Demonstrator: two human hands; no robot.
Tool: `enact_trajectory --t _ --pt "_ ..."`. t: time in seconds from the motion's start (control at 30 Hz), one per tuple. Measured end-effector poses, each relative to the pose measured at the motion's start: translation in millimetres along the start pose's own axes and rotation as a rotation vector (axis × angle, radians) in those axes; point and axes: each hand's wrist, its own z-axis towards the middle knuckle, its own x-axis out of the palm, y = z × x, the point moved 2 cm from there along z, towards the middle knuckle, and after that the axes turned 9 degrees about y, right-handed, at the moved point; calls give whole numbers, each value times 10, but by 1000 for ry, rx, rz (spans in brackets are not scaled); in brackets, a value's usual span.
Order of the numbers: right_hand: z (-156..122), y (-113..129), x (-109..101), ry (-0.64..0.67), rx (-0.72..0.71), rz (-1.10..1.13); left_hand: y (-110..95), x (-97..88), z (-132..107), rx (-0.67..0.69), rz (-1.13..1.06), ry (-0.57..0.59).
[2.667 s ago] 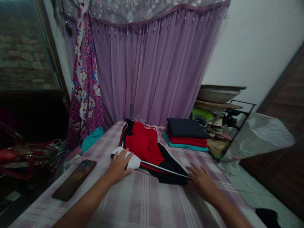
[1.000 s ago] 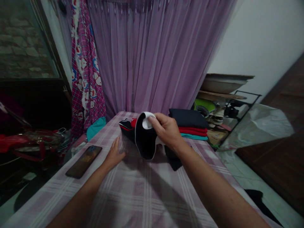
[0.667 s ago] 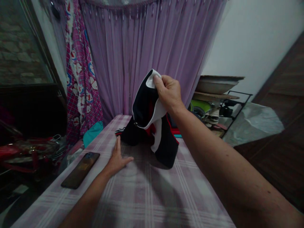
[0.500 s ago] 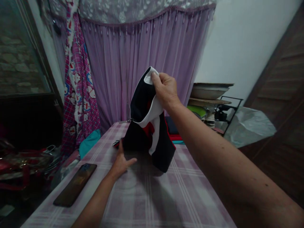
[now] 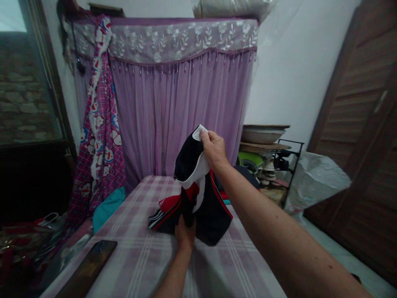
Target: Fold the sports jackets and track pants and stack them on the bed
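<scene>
A dark navy jacket (image 5: 214,223) with red piping, a white collar band and white stripes at one cuff is held partly up over the table. My right hand (image 5: 214,147) pinches the white collar between thumb and fingers, lifting it so the dark inside shows. Low at the jacket's front is my left hand (image 5: 185,234), reaching into its folds. Dark cloth hides the left fingertips, so whether they grip is unclear. The lower part of the jacket rests on the checked tablecloth (image 5: 139,248).
A phone (image 5: 89,265) lies at the table's left edge. Behind the jacket, folded clothes (image 5: 228,198) are partly hidden. Purple curtains (image 5: 161,120) hang beyond the table. A black rack (image 5: 291,174) with shoes and a white plastic bag (image 5: 313,182) stand to the right.
My left hand has moved right, from beside the jacket into its lower folds. The collar in my right hand sits lower in view, and the striped cuff and red cloth now show more. The view has tilted up.
</scene>
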Motion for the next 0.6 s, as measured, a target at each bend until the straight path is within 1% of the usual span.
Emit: enact_trajectory --t 0.03,0.1,0.17,0.23,0.27,0.3,0.33,0.37,0.4,0.43,0.47,0.5,0.53,0.57,0.6 --pt "-4 -1 -45 -3 -2 3 40 -118 44 -38 -10 -42" --pt "-14 -37 -175 -32 12 1 124 -438 111 -78 -17 -125" --pt "-38 -121 -342 -83 53 1 163 -886 145 -66 -13 -221" --pt "-92 -243 -507 -125 115 16 103 -1446 153 -67 -8 -306" --pt "-134 -310 -580 -139 148 26 16 -1751 149 -57 0 -362" --pt "-186 -378 -645 -149 178 34 -111 -2061 137 -38 8 -466" --pt "-249 -444 -706 -159 202 34 -280 -2346 126 20 39 -557" --pt "-321 -509 -769 -170 218 28 -471 -2590 118 73 80 -638" --pt "-403 -574 -839 -182 226 15 -669 -2775 120 107 139 -698" --pt "-494 -641 -924 -197 231 -1 -863 -2886 135 161 221 -720" --pt "-594 -714 -1031 -218 239 -22 -1034 -2916 167 225 315 -700" --pt "-705 -795 -1164 -245 254 -46 -1156 -2868 218 256 394 -636" --pt "-826 -884 -1323 -276 283 -77 -1224 -2747 285 281 461 -526" --pt "-957 -980 -1505 -312 327 -118 -1236 -2564 360 321 519 -369" --pt "-1095 -1081 -1701 -333 387 -184 -1192 -2342 432 365 560 -197"
